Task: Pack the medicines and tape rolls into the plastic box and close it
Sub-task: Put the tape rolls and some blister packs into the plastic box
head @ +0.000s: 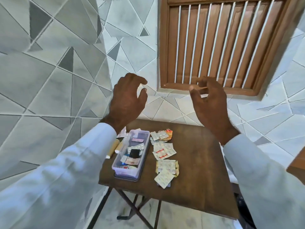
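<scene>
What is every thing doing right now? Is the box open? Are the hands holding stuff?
Plastic box: open, no lid on, partly filled with medicines.
Medicine strips: loose on the table, right of the box.
Tape rolls: lying on the table, left of the box.
Left hand: raised, fingers loosely curled, holding nothing.
Right hand: raised, fingers loosely curled; a grip cannot be told.
Folding table: standing unfolded.
Window shutters: closed.

No legible text on the medicine strips (164, 151).

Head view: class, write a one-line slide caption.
Both hands, left hand and right hand, raised above an open plastic box; blister packs lie beside it.
</scene>
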Motion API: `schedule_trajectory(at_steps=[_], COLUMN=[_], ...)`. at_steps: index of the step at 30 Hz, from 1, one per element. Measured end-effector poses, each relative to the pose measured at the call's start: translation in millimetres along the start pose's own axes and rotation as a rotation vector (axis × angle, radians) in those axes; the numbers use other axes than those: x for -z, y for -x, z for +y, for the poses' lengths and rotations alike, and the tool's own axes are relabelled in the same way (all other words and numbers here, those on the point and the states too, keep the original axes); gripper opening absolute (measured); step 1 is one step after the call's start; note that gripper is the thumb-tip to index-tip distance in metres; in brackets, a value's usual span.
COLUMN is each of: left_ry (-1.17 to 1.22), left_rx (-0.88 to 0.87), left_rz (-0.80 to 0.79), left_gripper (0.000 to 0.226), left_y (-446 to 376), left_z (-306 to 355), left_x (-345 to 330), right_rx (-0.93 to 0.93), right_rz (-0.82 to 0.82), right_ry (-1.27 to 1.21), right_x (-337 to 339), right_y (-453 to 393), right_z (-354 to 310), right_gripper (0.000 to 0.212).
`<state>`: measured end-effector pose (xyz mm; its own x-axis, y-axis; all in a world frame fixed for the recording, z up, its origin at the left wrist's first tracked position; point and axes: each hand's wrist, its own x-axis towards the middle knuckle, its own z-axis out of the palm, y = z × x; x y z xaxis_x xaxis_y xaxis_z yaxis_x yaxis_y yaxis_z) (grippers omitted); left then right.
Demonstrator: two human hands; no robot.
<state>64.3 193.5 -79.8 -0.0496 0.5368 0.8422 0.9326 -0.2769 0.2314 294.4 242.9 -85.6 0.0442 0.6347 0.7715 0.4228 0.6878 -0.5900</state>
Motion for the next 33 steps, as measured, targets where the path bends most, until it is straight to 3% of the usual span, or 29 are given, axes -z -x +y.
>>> schedule_trajectory(at_steps=[7,33], left_ry=[0.045,0.094], left_rx=[0.044,0.311], left_rz=[-0.017,-0.303], left_gripper=[0.021,0.026], left_y=[17,26], left_z=[-94,-212], left_x=[31,-100], right_rx=[-0.127,-0.345], right_rz=[-0.054,-0.263], right_ry=[-0.031,-0.048], right_x=[-94,-225], right_y=[34,9], right_z=[-41,65], right_gripper=[0.03,0.032])
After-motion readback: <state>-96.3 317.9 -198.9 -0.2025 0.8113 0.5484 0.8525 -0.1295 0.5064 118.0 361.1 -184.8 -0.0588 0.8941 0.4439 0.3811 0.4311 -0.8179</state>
